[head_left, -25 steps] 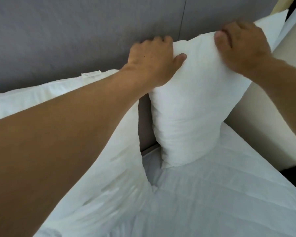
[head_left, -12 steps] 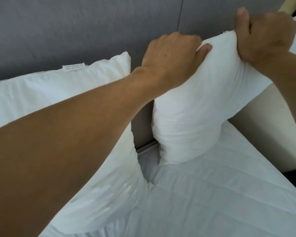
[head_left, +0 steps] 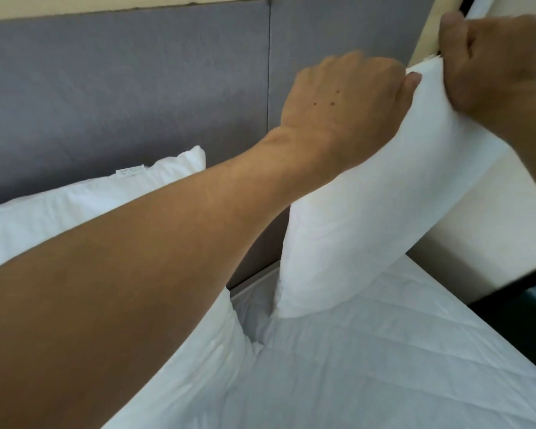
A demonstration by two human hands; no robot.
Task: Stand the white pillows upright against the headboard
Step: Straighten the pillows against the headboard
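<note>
The headboard [head_left: 121, 88] is matt grey cloth with a fine, slightly rough weave; both pillows, the held pillow [head_left: 369, 218] and the leaning pillow [head_left: 75, 209], are smooth matt white fabric; the bed [head_left: 384, 366] wears quilted white cloth

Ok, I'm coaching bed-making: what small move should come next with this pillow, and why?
Probably lower it and settle it straight. Both hands, left hand and right hand, grip the right pillow by its top edge; it tilts rightward, only its lower corner touching the mattress, beside the headboard.
</note>
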